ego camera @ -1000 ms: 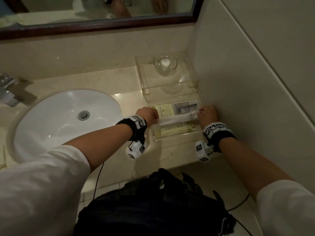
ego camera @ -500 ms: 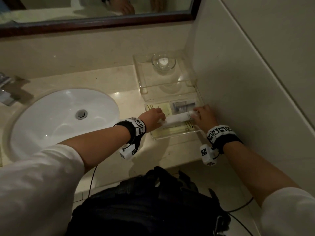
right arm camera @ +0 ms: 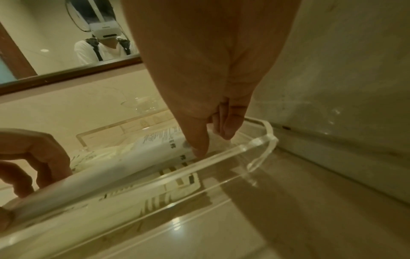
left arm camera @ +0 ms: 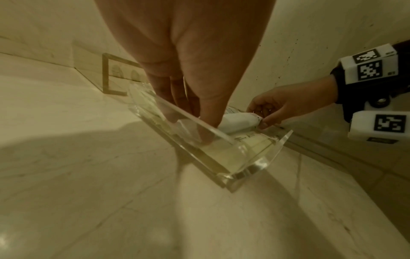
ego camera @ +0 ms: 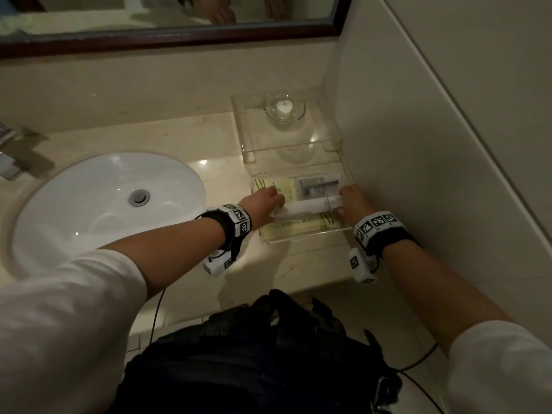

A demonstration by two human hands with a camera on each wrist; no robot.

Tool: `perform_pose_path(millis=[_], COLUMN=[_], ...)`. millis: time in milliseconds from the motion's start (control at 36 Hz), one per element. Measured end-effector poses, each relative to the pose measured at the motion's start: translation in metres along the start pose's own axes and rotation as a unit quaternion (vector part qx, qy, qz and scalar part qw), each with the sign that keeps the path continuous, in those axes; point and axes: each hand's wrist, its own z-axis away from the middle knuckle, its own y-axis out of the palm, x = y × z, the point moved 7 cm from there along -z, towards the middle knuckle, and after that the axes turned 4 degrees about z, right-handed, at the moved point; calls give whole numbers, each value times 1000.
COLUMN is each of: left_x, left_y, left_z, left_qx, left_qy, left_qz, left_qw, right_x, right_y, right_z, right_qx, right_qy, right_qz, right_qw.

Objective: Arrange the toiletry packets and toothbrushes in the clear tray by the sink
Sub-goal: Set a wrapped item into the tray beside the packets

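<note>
I have my left hand point(ego camera: 265, 201) and right hand point(ego camera: 354, 201) each pinching an end of the white toothbrush packet point(ego camera: 304, 208) lying across the clear tray point(ego camera: 301, 238); it looks light, crinkly and slippery, so I'd grip the ends.

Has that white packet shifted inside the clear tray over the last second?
Yes. The white packet moved slightly away from the clear tray's near rim, toward its middle.

Hidden ends, unreadable print

Both hands cover the white packet's point(ego camera: 304, 207) ends; the print on the yellow packets point(ego camera: 298, 227) is too small to read.
</note>
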Motion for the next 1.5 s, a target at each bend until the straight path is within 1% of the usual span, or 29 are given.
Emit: perform_pose_path(millis=[167,361,472,583,750,972,1055,1139,1222,1333,1500], left_x=[0,8,8,6,3,16,28,45,57,69,89], left_y=[-2,-4,-6,-8,-17,-30,-35,-37,-37,-39,-38], left_z=[1,7,12,16,20,34,44,54,64,80,110], left_qx=[4,-14,-35,-61,-110,-177,-206,-233,-239,-254,-258], left_qy=[8,6,14,24,28,-28,-67,-116,-148,-166,-194], left_qz=[-5,38,64,77,106,173,192,210,229,254,290], left_qw=[1000,999,997,995,988,969,957,943,932,918,901], right_x=[3,2,5,16,39,70,81,90,99,117,149], right_y=[0,-3,-6,-12,-18,-25,-28,-28,-25,-23,-14], right_z=[-2,1,4,7,9,15,15,14,12,14,21], right_qx=[17,23,22,14,3,-35,-49,-51,-49,-49,-36], right_qy=[-1,2,-18,-36,-97,-171,-189,-192,-197,-214,-231], right_qz=[32,27,37,21,-10,-63,-94,-102,-103,-89,-78], right_qw=[999,999,999,999,995,983,976,975,974,971,969])
